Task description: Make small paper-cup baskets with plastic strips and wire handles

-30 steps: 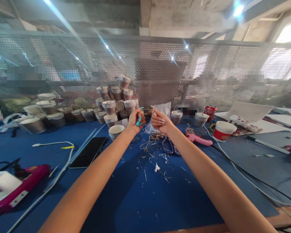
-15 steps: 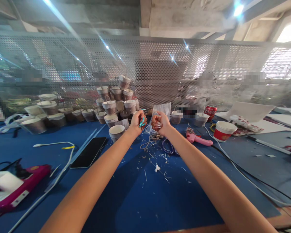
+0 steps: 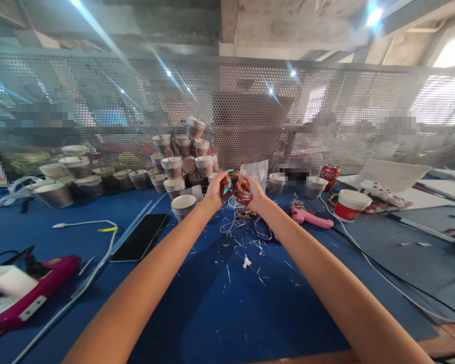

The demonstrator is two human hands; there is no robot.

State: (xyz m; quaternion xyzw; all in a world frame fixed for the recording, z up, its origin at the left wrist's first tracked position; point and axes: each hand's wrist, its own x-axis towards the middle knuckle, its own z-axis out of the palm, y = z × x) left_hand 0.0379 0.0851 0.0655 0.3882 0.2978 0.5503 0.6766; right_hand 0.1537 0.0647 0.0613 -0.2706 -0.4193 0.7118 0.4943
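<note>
My left hand, with turquoise nails, is raised over the blue table, its fingers curled in a pinch. Close to its right, my right hand is closed too, the fingers bent inward. A thin dark strand seems to run between the fingertips of both; its details are too small to make out. Behind my right hand stands a grey wood-patterned piece. Below the hands lie a tangle of twine and a purple-blue looped thing. A white-rimmed pot stands left of my left hand.
Stacked small pots stand at the back left. A phone and a magenta power strip lie left. To the right are a pink glue gun, a red-and-white cup, a red can and cables.
My left hand has moved slightly right, closer to my right hand. My right hand has barely moved and stays closed.
</note>
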